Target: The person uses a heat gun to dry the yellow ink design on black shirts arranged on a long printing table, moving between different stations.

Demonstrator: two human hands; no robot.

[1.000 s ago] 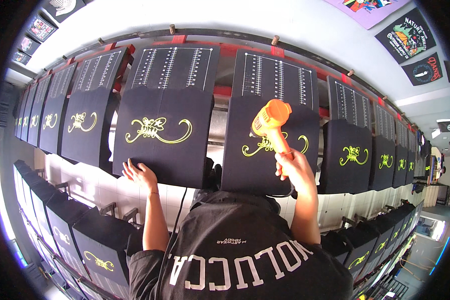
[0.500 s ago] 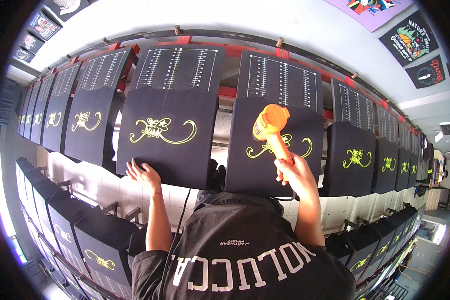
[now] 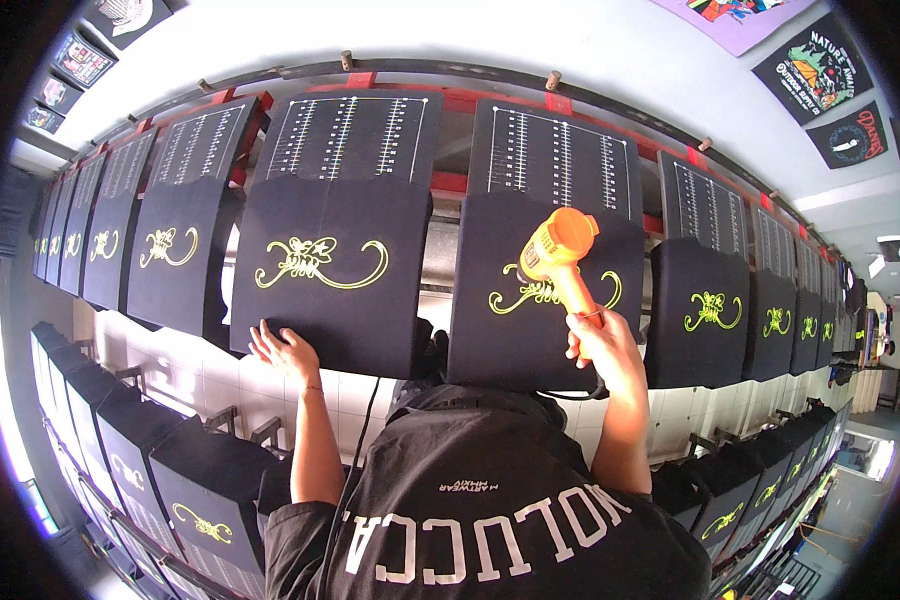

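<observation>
Heat gun (image 3: 558, 252), orange, clasped by the handle in the right hand (image 3: 602, 348), fingers wrapped tight round it, nozzle end raised and tilted up-left. Held just in front of the dark shirt panel (image 3: 545, 290) on the right, over its yellow-green scroll print (image 3: 540, 290). Left hand (image 3: 285, 350) laid flat with fingers spread on the lower edge of the neighbouring dark panel (image 3: 335, 270), below its own yellow scroll print (image 3: 320, 265); nothing pinched there. Both panels stretched over boards hanging side by side, touching neither each other nor the gun. More printed panels (image 3: 710, 310) strung along the curved row to left and right, red frame rail (image 3: 450, 185) behind them. Second row of dark boards (image 3: 195, 480) lower left. Black printed garment (image 3: 490, 510) at bottom centre, between the forearms. Cord (image 3: 365, 420) trailing down beside the left forearm.
</observation>
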